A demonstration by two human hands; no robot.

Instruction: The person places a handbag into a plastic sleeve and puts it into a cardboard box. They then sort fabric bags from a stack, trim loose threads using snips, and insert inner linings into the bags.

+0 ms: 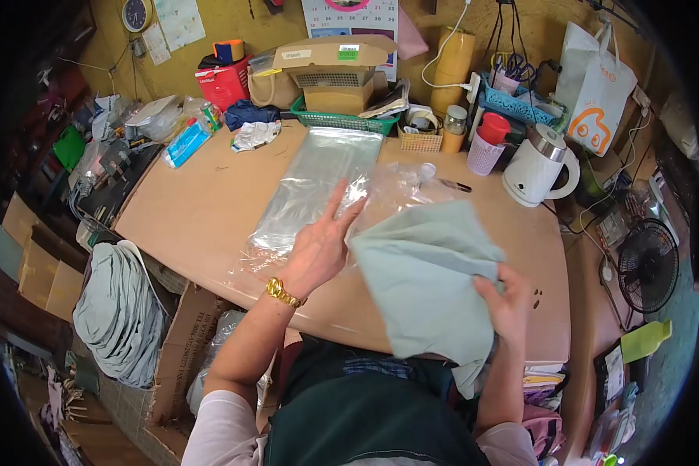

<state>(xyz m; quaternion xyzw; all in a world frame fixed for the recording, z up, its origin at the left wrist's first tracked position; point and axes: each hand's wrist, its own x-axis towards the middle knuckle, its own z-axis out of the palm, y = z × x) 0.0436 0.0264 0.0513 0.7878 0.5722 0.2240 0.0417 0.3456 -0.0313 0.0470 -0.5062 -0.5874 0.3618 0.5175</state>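
Note:
My right hand point(505, 299) pinches the right edge of a pale green cloth point(427, 272), which is folded and hangs over the front of the table point(210, 194). My left hand point(322, 245) is just left of the cloth, with two fingers stretched out and apart over the clear plastic bags point(311, 186). The bags lie in a flat stack in the middle of the table. Another crumpled clear plastic piece point(400, 186) lies behind the cloth. A gold watch point(281, 292) is on my left wrist.
A white kettle point(537, 167), a pink cup point(485, 151) and a jar point(454, 124) stand at the back right. Behind the bags is a green basket point(342, 120) with boxes. More pale green cloths point(120, 318) are piled at the left, beside an open cardboard box point(182, 353).

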